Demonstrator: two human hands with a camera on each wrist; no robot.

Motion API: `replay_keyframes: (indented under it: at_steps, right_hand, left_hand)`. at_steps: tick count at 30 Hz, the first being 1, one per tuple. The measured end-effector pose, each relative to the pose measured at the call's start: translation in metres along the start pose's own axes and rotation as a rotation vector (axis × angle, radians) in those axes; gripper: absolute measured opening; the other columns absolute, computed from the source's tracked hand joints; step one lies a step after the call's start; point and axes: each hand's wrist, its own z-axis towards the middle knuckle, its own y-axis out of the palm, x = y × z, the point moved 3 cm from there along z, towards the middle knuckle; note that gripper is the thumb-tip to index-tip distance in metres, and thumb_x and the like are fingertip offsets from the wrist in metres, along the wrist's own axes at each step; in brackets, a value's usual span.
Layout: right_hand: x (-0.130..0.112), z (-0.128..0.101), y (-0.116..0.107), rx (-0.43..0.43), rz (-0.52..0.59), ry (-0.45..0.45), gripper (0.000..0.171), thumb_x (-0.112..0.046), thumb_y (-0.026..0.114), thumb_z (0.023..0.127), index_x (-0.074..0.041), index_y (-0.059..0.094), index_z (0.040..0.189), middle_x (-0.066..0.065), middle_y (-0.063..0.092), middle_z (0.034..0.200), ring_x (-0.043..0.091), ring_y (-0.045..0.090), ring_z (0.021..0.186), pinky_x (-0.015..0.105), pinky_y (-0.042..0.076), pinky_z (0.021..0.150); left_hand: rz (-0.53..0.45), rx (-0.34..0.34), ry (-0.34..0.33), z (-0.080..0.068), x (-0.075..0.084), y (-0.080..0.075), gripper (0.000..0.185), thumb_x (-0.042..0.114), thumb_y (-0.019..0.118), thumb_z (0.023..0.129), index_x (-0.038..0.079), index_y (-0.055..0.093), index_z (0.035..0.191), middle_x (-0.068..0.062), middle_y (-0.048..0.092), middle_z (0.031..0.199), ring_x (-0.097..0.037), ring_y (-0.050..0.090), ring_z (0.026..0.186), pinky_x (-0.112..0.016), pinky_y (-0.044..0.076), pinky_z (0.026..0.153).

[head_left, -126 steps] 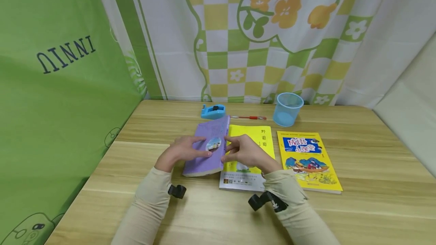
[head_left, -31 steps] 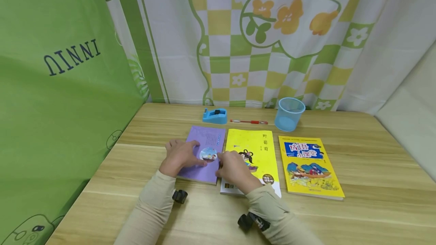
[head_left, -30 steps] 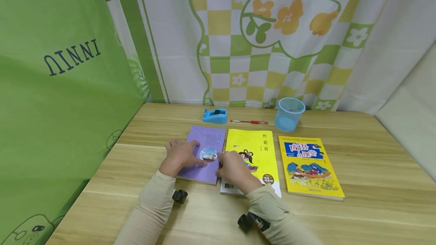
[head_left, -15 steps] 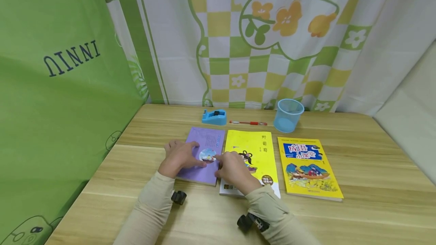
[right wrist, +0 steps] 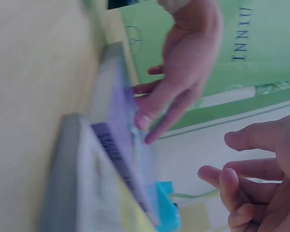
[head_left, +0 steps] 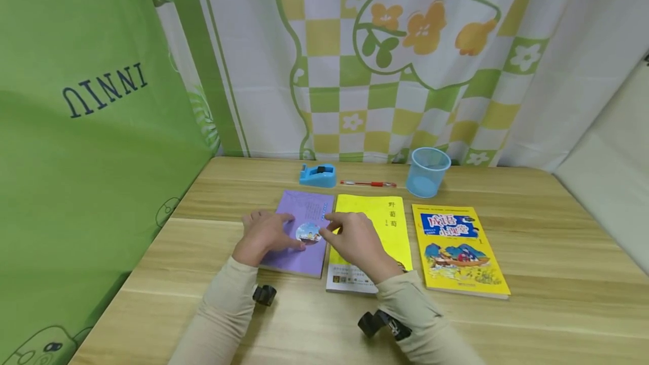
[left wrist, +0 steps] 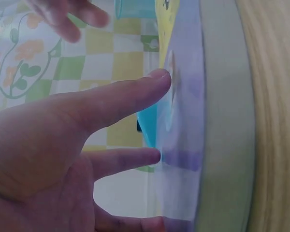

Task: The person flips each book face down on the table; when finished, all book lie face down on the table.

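Observation:
A purple book (head_left: 306, 207) lies flat on the wooden table (head_left: 547, 275), side by side with a yellow book (head_left: 390, 221). My left hand (head_left: 271, 232) rests on the purple cover with straight fingers, beside its round picture. In the left wrist view the fingers (left wrist: 145, 84) touch the purple book (left wrist: 188, 96). My right hand (head_left: 339, 230) hovers over the seam between the two books, fingers loosely curled, holding nothing. The right wrist view shows the right hand (right wrist: 261, 183) in the air above the purple book (right wrist: 121, 111), and the left hand (right wrist: 183, 72) on the cover.
A second yellow book (head_left: 456, 246) with a blue title lies to the right. Behind the books stand a blue tape dispenser (head_left: 318, 175), a red pen (head_left: 367, 183) and a blue plastic cup (head_left: 428, 172). A green cloth (head_left: 91, 156) and a checked curtain (head_left: 355, 72) enclose the table.
The purple book, tilted up between both hands 4.2 s ago, now lies flat. In the last second my right hand lifted off the yellow book and moved slightly away from me. The left hand stayed.

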Motion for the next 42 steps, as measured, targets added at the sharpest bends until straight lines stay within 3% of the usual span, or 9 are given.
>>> replay_keyframes:
  at_steps: [6, 13, 22, 29, 36, 42]
  right_hand:
    - [-0.001, -0.002, -0.026, 0.047, 0.023, 0.025, 0.034, -0.023, 0.077, 0.090, -0.006, 0.074, 0.120, 0.004, 0.077, 0.094, 0.017, 0.061, 0.078, 0.027, 0.049, 0.064]
    - [0.022, -0.009, -0.065, 0.042, -0.050, 0.060, 0.035, -0.025, 0.071, 0.094, -0.004, 0.072, 0.122, 0.008, 0.077, 0.098, 0.019, 0.064, 0.082, 0.029, 0.051, 0.068]
    - [0.074, -0.028, -0.100, 0.019, -0.136, 0.134, 0.042, -0.025, 0.071, 0.094, 0.002, 0.068, 0.126, 0.014, 0.075, 0.103, 0.025, 0.065, 0.088, 0.036, 0.055, 0.071]
    - [0.100, -0.043, -0.112, 0.012, -0.187, 0.184, 0.047, -0.026, 0.073, 0.093, 0.006, 0.066, 0.126, 0.018, 0.075, 0.102, 0.029, 0.070, 0.089, 0.042, 0.059, 0.075]
    - [0.101, -0.044, -0.116, 0.004, -0.194, 0.188, 0.049, -0.027, 0.074, 0.092, 0.007, 0.065, 0.127, 0.018, 0.076, 0.102, 0.029, 0.070, 0.090, 0.042, 0.059, 0.076]
    - [0.097, -0.043, -0.112, -0.030, -0.212, 0.171, 0.054, -0.030, 0.074, 0.092, 0.008, 0.063, 0.128, 0.017, 0.076, 0.103, 0.026, 0.069, 0.087, 0.038, 0.057, 0.071]
  left_hand:
    - [-0.019, 0.096, 0.043, -0.005, 0.004, -0.010, 0.085, 0.062, 0.080, 0.074, 0.023, 0.055, 0.145, -0.027, 0.056, 0.136, -0.046, 0.047, 0.123, -0.058, 0.029, 0.098]
    - [-0.087, 0.186, 0.149, -0.015, 0.029, -0.023, 0.073, 0.051, 0.081, 0.077, 0.022, 0.060, 0.141, -0.016, 0.064, 0.128, -0.037, 0.051, 0.111, -0.053, 0.025, 0.091]
    - [-0.114, 0.156, 0.247, -0.020, 0.071, -0.021, 0.064, 0.045, 0.081, 0.080, 0.020, 0.064, 0.137, -0.009, 0.068, 0.130, -0.037, 0.053, 0.122, -0.059, 0.026, 0.099]
    - [-0.128, 0.149, 0.273, -0.020, 0.094, -0.018, 0.059, 0.042, 0.081, 0.082, 0.017, 0.067, 0.133, -0.005, 0.072, 0.125, -0.034, 0.059, 0.116, -0.060, 0.030, 0.098]
    - [-0.139, 0.172, 0.262, -0.024, 0.103, -0.019, 0.059, 0.042, 0.083, 0.081, 0.014, 0.068, 0.131, -0.005, 0.075, 0.112, -0.033, 0.061, 0.113, -0.057, 0.035, 0.096]
    - [-0.111, 0.181, 0.256, -0.022, 0.102, -0.018, 0.058, 0.041, 0.083, 0.080, 0.015, 0.069, 0.130, 0.000, 0.067, 0.077, -0.028, 0.062, 0.103, -0.051, 0.037, 0.090]
